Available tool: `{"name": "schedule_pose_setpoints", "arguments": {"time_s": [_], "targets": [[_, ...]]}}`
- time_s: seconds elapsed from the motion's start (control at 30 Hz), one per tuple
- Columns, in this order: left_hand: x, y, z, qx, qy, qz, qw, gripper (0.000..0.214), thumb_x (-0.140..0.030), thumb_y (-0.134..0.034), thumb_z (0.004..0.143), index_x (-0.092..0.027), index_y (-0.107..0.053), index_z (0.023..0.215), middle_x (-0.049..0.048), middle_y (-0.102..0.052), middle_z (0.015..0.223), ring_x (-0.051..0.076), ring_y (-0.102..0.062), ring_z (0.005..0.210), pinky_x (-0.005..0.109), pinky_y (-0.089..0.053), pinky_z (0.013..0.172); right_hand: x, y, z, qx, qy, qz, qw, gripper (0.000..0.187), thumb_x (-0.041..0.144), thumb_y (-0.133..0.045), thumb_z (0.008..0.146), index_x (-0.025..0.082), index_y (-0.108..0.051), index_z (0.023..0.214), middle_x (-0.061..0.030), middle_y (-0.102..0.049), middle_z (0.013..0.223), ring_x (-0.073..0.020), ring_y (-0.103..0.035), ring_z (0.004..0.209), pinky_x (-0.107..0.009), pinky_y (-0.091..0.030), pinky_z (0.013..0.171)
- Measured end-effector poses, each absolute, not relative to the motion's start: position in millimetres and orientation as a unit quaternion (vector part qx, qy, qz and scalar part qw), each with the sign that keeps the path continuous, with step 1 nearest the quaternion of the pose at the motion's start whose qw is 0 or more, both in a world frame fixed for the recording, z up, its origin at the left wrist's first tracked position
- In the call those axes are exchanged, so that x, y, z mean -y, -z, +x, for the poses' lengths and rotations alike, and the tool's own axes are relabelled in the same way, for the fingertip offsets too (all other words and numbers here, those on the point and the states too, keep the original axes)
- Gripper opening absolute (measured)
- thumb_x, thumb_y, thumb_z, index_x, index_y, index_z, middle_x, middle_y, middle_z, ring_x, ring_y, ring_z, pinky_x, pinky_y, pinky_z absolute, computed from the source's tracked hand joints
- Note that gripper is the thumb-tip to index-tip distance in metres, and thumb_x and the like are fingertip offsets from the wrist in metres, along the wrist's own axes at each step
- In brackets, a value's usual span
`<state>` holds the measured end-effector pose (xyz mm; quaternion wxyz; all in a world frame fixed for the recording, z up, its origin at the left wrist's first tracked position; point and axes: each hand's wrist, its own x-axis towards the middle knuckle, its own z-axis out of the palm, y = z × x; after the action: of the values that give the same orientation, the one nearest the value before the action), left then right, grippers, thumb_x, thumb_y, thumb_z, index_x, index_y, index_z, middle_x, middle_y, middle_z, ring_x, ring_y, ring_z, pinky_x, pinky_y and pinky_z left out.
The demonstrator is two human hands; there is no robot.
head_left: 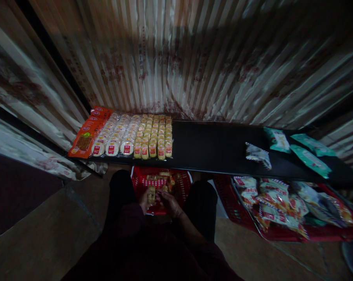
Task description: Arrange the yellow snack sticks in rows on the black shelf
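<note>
My left hand (145, 201) is closed around a small yellow snack packet (151, 194), held upright over a red plastic basket (141, 180) between my knees. Touching that packet from the right is my right hand (168, 203), its fingers curled; whether it grips anything is unclear. Several more small yellow packets (169, 183) lie in the basket. On the black shelf (211, 146) ahead, at its left end, stand neat rows of yellow packets (154, 134), round white packets (118, 134) and orange packets (88, 132).
Green packets (309, 158) and a white packet (257, 155) lie on the shelf's right part. A second red basket (232, 205) at lower right holds several mixed snack bags (277, 201). Striped curtain hangs behind the shelf. The floor is brown tile.
</note>
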<state>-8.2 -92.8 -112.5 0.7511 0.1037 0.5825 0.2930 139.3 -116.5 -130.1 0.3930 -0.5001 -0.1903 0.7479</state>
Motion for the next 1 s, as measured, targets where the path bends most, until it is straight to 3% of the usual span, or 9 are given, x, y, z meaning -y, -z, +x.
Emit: {"name": "schedule_pose_setpoints", "arguments": {"time_s": [0.1,0.23,0.47,0.73,1.0], "targets": [[93,111,-9,-0.576,-0.287,0.109,0.758,0.052,-0.059,-0.045,0.085,-0.014,-0.062,0.104,0.0092,-0.071,0.086,0.019,-0.068,0.08,0.027,-0.053,0.069,116,138,139,0.186,-0.74,-0.516,0.39,0.061,0.051,-0.078,0.053,0.021,-0.067,0.105,-0.008,-0.068,0.111,-0.0234,-0.062,0.101,-0.03,-0.046,0.075],[94,107,-10,-0.589,-0.269,0.117,0.753,0.047,-0.054,-0.044,0.087,-0.017,-0.059,0.112,0.0107,-0.066,0.112,0.02,-0.063,0.1,0.03,-0.051,0.08,118,140,137,0.195,-0.722,-0.538,0.39,0.064,0.053,-0.079,0.048,0.02,-0.068,0.102,-0.0095,-0.065,0.118,-0.0278,-0.056,0.113,-0.034,-0.047,0.08],[98,101,-11,-0.602,-0.246,0.15,0.745,0.051,-0.047,-0.039,0.09,-0.021,-0.045,0.134,0.0112,-0.039,0.147,0.02,-0.044,0.129,0.031,-0.041,0.099,122,122,133,0.27,-0.678,-0.572,0.374,0.067,0.063,-0.075,0.05,0.019,-0.068,0.1,-0.008,-0.07,0.103,-0.0272,-0.061,0.104,-0.04,-0.047,0.087],[100,94,-10,-0.585,-0.247,0.188,0.749,0.048,-0.04,-0.04,0.088,-0.021,-0.049,0.132,0.0082,-0.045,0.143,0.017,-0.047,0.126,0.028,-0.036,0.103,122,123,133,0.306,-0.658,-0.569,0.386,0.071,0.066,-0.074,0.045,0.016,-0.068,0.094,-0.0088,-0.072,0.089,-0.0262,-0.066,0.088,-0.039,-0.049,0.085],[101,91,-5,-0.576,-0.282,0.216,0.736,0.039,-0.029,-0.045,0.083,-0.018,-0.056,0.12,0.0106,-0.057,0.13,0.019,-0.056,0.115,0.033,-0.04,0.101,119,144,137,0.382,-0.571,-0.607,0.399,0.061,0.064,-0.06,0.064,0.018,-0.065,0.103,-0.0089,-0.072,0.1,-0.0255,-0.065,0.097,-0.037,-0.051,0.085]]}}
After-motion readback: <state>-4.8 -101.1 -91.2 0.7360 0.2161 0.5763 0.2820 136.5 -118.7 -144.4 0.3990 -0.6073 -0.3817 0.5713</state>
